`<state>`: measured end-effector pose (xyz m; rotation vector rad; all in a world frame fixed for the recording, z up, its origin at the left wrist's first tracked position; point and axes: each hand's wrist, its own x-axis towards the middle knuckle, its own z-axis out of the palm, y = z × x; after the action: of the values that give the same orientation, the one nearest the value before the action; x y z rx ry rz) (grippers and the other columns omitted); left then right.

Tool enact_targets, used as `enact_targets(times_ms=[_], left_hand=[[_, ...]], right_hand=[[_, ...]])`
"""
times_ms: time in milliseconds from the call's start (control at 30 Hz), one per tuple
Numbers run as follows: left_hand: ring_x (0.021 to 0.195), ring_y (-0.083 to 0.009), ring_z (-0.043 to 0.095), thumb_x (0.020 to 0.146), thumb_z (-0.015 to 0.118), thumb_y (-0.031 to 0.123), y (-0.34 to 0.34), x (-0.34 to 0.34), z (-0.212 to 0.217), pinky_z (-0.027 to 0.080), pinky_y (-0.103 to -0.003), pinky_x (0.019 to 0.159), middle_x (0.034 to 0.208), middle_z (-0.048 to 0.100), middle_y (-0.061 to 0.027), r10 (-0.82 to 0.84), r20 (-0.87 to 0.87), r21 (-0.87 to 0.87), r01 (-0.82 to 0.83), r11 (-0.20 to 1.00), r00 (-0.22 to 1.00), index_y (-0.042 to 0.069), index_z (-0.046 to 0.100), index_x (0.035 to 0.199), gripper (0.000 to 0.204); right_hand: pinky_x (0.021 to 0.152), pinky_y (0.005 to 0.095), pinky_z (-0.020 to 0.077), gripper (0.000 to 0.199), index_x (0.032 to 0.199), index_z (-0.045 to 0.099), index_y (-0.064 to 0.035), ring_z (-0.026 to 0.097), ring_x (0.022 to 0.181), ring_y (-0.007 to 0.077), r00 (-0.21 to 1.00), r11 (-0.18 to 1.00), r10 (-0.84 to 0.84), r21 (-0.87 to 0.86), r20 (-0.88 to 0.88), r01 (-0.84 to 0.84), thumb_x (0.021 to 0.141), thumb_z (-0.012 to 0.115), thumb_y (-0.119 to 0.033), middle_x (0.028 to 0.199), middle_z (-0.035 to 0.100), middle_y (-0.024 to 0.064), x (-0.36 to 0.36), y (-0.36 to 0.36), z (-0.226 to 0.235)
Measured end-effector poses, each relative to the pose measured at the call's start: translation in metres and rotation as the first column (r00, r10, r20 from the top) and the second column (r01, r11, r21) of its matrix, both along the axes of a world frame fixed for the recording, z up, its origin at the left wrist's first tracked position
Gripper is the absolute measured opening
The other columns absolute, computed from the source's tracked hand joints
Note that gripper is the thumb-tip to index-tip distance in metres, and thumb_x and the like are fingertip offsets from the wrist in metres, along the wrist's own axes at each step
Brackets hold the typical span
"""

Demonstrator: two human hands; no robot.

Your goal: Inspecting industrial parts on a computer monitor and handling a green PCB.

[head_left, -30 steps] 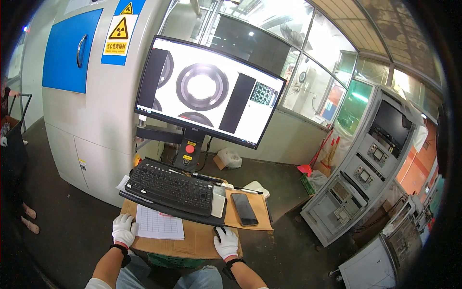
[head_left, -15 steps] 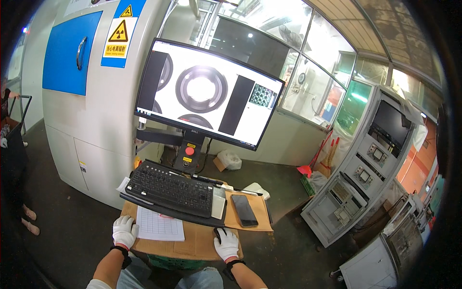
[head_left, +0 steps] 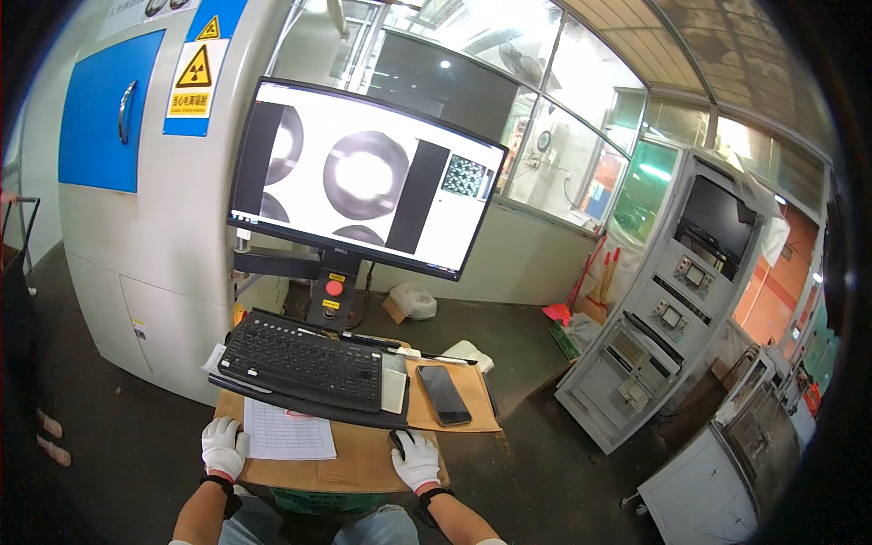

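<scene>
My right hand, in a white knit glove, is closed over a black computer mouse at the front right of the cardboard-topped stand. At the stand's left edge rests my left hand, also gloved, its fingers laid out with nothing in them. A printed table sheet lies beside its fingertips. Behind both hands sits a black keyboard on a tray. Above it, a large monitor displays grey round shapes with bright centres.
A phone lies on cardboard right of the keyboard. The monitor's post carries a red button. A large pale machine with a blue door stands left, a grey instrument cabinet right. At the far left edge, a person's feet show.
The round shapes on the monitor have changed; the middle one lacks its earlier distinct ring. The whole view has shifted, so the scene sits further left. Both hands keep their places on the stand.
</scene>
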<state>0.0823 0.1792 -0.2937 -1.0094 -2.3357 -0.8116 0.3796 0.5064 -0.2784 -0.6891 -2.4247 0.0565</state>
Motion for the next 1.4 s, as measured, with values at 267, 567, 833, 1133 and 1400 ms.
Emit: enact_targets(times_ms=[267, 567, 833, 1133, 1400], left_hand=[[0.121, -0.0387, 0.058, 0.085, 0.066, 0.026, -0.0009, 0.0000, -0.0022, 0.042, -0.051, 0.107, 0.120, 0.068, -0.0157, 0.004, 0.020, -0.008, -0.004, 1.000, 1.000, 0.004, 0.070, 0.105, 0.031], [0.119, -0.0394, 0.058, 0.085, 0.066, 0.025, 0.0008, -0.0026, -0.0034, 0.042, -0.052, 0.106, 0.119, 0.068, -0.0156, -0.007, 0.039, -0.028, 0.008, 1.000, 0.999, 0.004, 0.069, 0.105, 0.029], [0.121, -0.0395, 0.057, 0.086, 0.066, 0.026, -0.0008, -0.0060, -0.0102, 0.042, -0.053, 0.106, 0.120, 0.068, -0.0161, -0.008, 0.033, -0.013, 0.009, 1.000, 0.999, 0.004, 0.069, 0.107, 0.030], [0.121, -0.0392, 0.057, 0.086, 0.066, 0.025, -0.0006, -0.0013, -0.0033, 0.042, -0.052, 0.107, 0.121, 0.067, -0.0155, 0.004, 0.041, -0.026, -0.003, 1.000, 0.999, 0.005, 0.069, 0.107, 0.029], [0.121, -0.0391, 0.057, 0.086, 0.066, 0.026, 0.0000, -0.0041, -0.0077, 0.042, -0.052, 0.106, 0.121, 0.067, -0.0158, 0.015, 0.025, -0.022, -0.015, 1.000, 1.000, 0.005, 0.069, 0.106, 0.029]], right_hand=[[0.090, 0.0523, 0.0532, 0.051, 0.136, 0.062, -0.0161, 0.065, 0.101, 0.0408, 1.000, 1.000, -0.008, -0.004, -0.001, 0.008, 0.088, 0.070, -0.032, 0.124, 0.065, 0.0168, 0.0002, 0.0000, -0.0042], [0.091, 0.0522, 0.0527, 0.052, 0.137, 0.061, -0.0173, 0.064, 0.105, 0.0399, 0.999, 0.999, -0.033, -0.029, 0.043, 0.034, 0.089, 0.070, -0.032, 0.130, 0.064, 0.0162, 0.0011, -0.0018, -0.0026], [0.091, 0.0518, 0.0525, 0.050, 0.136, 0.062, -0.0163, 0.064, 0.104, 0.0400, 0.999, 1.000, -0.027, -0.011, 0.022, 0.028, 0.089, 0.069, -0.032, 0.127, 0.065, 0.0166, -0.0013, -0.0021, -0.0033], [0.091, 0.0515, 0.0523, 0.049, 0.135, 0.063, -0.0153, 0.064, 0.104, 0.0400, 1.000, 1.000, -0.009, -0.008, 0.014, 0.009, 0.089, 0.070, -0.031, 0.125, 0.065, 0.0168, 0.0006, -0.0011, -0.0034], [0.093, 0.0518, 0.0513, 0.047, 0.133, 0.063, -0.0160, 0.063, 0.107, 0.0406, 1.000, 0.999, -0.010, -0.030, 0.018, 0.011, 0.088, 0.071, -0.030, 0.127, 0.064, 0.0169, -0.0007, -0.0039, 0.0007]])
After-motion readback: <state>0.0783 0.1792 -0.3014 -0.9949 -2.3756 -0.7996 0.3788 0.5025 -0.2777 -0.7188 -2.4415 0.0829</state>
